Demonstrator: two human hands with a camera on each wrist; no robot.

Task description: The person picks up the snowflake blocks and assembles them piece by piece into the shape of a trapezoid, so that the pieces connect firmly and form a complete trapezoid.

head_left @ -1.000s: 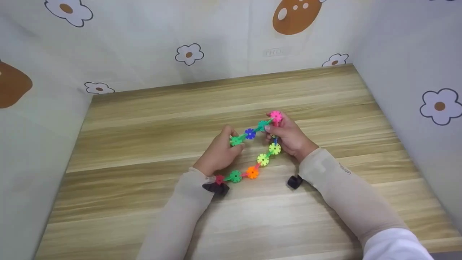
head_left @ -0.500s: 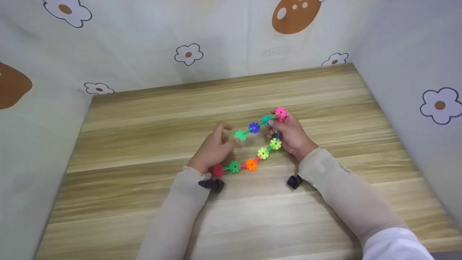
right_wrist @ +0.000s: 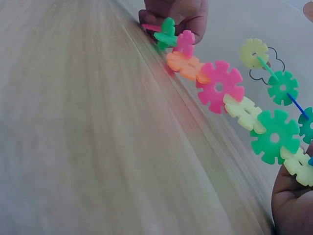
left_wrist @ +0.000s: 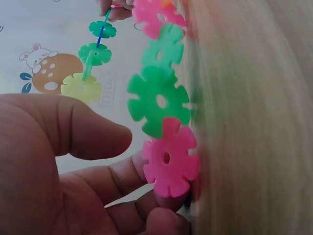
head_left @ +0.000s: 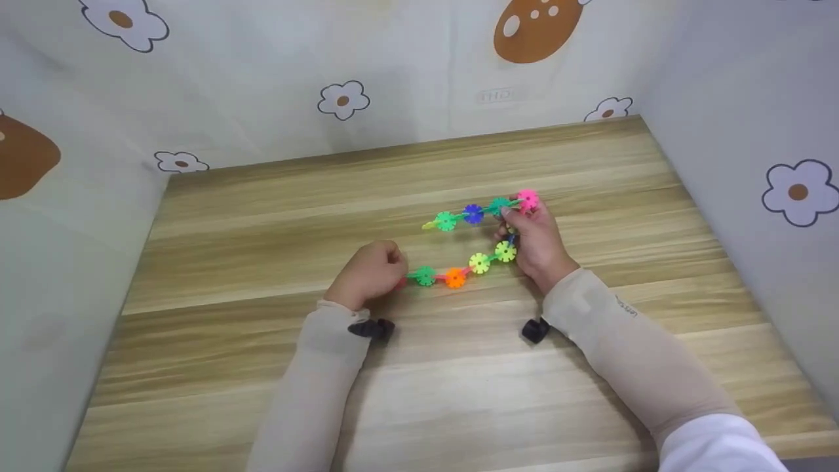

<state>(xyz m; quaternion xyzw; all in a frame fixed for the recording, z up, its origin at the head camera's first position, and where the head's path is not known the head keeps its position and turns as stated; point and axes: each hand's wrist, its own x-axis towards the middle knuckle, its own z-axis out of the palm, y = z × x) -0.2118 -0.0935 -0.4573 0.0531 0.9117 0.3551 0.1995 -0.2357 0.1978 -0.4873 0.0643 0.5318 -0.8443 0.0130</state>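
Observation:
A chain of linked, notched plastic snowflake discs (head_left: pixel 473 214) is held in a sideways U, opening left. My right hand (head_left: pixel 541 242) grips it at the bend, thumb on the teal disc (head_left: pixel 499 207) near a pink disc (head_left: pixel 528 199). The upper run ends freely in a yellow disc (head_left: pixel 429 225). My left hand (head_left: pixel 370 272) is at the lower end with its fingers curled. In the left wrist view, those fingers curl behind and under the pink end disc (left_wrist: pixel 173 171), and the thumb lies close to its edge. A green disc (left_wrist: pixel 151 100) is linked beside it.
The wood-grain table (head_left: pixel 262 249) lies beneath both hands. Pale walls with printed flowers (head_left: pixel 343 100) border its back and sides. Small black devices are strapped at the left wrist (head_left: pixel 372 329) and right wrist (head_left: pixel 535 330).
My left hand has let go of the upper end and moved down and left to the lower end. The right hand has shifted slightly up and right, carrying the chain.

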